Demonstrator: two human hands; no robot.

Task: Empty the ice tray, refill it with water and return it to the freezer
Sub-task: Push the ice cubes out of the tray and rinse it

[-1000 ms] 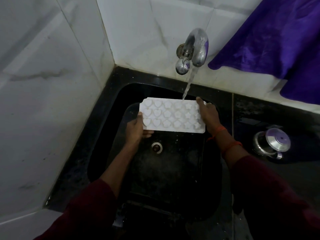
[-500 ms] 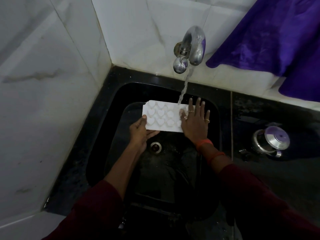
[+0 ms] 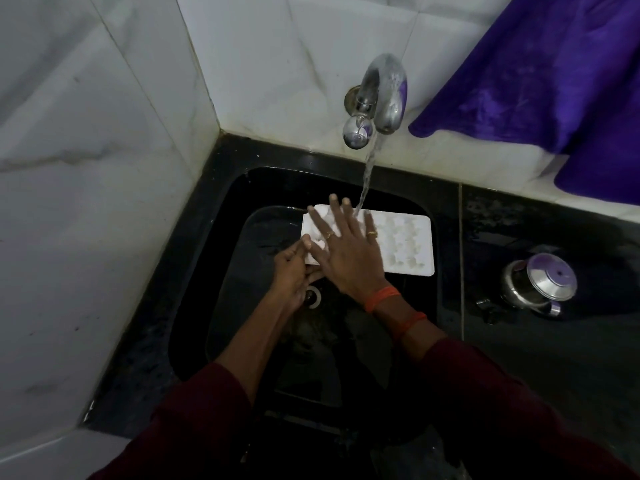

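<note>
A white ice tray (image 3: 403,242) with shaped cells is held level over the black sink (image 3: 214,258). My left hand (image 3: 292,268) grips its near left corner, thumb on top. My right hand (image 3: 346,249) lies flat on the tray's left half with straight, spread fingers, hiding the cells beneath. A thin stream of water (image 3: 367,174) runs from the steel tap (image 3: 381,95) and lands at my right hand's fingers on the tray's far edge.
White marble-look tiles close in the left and back. A purple cloth (image 3: 540,74) hangs at the upper right. A steel pot with a lid (image 3: 538,285) stands on the dark wet counter right of the sink. The drain (image 3: 313,296) shows below my hands.
My right hand let go of the tray's right end, went flat on the tray and slid left across it, uncovering the right cells. The left hand kept its grip.
</note>
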